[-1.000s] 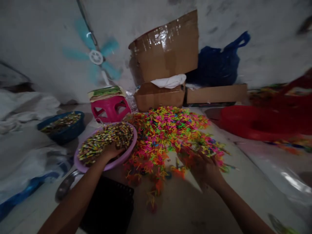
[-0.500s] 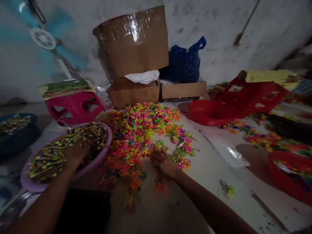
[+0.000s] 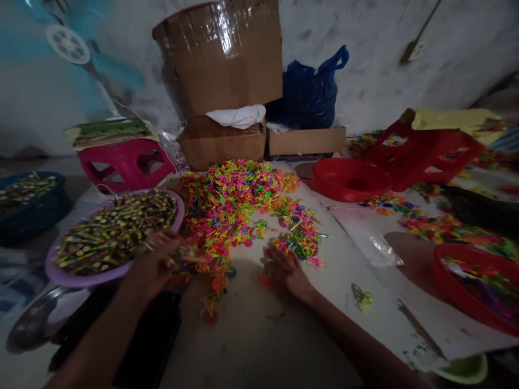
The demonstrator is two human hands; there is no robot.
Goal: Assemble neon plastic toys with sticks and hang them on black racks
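My left hand, smeared by motion, is over the right rim of a lilac basin. Its fingers are closed round a bunch of small striped sticks like those heaped in the basin. Over at the near right side of the pile of bright plastic pieces, my right hand lies low on the white surface. Its fingers are stretched out and touch the edge of some pink, green and orange pieces. Whatever is under that palm is hidden.
A black flat object and a metal bowl lie near my left forearm. A red basin, a clear plastic bag and another red basin are on the right. Cardboard boxes stand behind; a fan is at left.
My left hand has come out of the basin's heap and moved right, with small sticks in it. My right hand has shifted slightly right along the pile's edge.
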